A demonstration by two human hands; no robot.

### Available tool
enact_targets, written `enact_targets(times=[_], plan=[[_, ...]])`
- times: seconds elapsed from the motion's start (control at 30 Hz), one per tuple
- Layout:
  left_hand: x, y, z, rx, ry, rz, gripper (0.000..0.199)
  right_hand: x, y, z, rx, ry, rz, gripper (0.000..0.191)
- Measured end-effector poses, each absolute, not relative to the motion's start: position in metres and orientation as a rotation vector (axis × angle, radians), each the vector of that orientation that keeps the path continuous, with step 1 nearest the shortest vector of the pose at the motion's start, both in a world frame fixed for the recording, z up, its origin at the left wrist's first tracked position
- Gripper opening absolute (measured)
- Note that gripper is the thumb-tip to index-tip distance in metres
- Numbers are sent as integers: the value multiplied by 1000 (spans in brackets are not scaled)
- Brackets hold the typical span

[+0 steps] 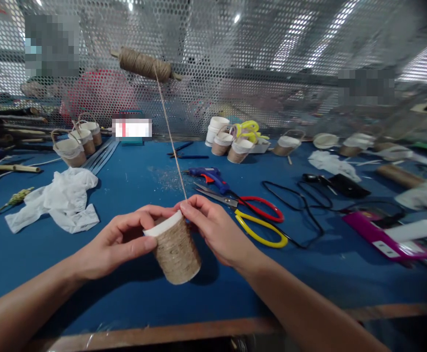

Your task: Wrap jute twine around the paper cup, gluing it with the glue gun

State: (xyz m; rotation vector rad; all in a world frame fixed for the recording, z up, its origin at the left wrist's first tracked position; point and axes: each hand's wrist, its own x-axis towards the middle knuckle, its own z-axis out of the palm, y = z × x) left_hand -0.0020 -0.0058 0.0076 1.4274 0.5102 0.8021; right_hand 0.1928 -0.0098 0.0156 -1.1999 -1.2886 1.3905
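Note:
A small cup wrapped in brown twine (179,252), with a white band at its rim, is tilted between my two hands above the blue table. My left hand (125,242) grips its left side, thumb outside and fingers over the rim. At the upper right of the rim, my right hand (211,225) pinches the twine strand (172,142) against the cup. That strand runs taut up to a twine spool (143,64) on a rod at the mesh screen. Right of my hands lie scissors (250,210) with one red and one yellow handle, and a blue glue gun (210,178).
White cloth (61,195) lies at left, near several small handled buckets (70,151). More wrapped cups (240,150) and stacked white cups (217,129) stand at the back. A black cable (305,205) and a magenta box (378,237) occupy the right. The table's front edge (155,335) is near me.

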Motion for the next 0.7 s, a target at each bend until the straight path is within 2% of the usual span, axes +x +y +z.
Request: enact_targets(times=[0.27,0.5,0.7], plan=[[-4,-2,4,1526,532,801,8,189,-8,13,-1172,-1202,1508,26],[-3,2,3,1763,642,754,4,190,-7,8,-1259,-1327,1235,26],[4,-1,0,1855,762,728,18,188,-10,7,-1284,-1524,996,18]])
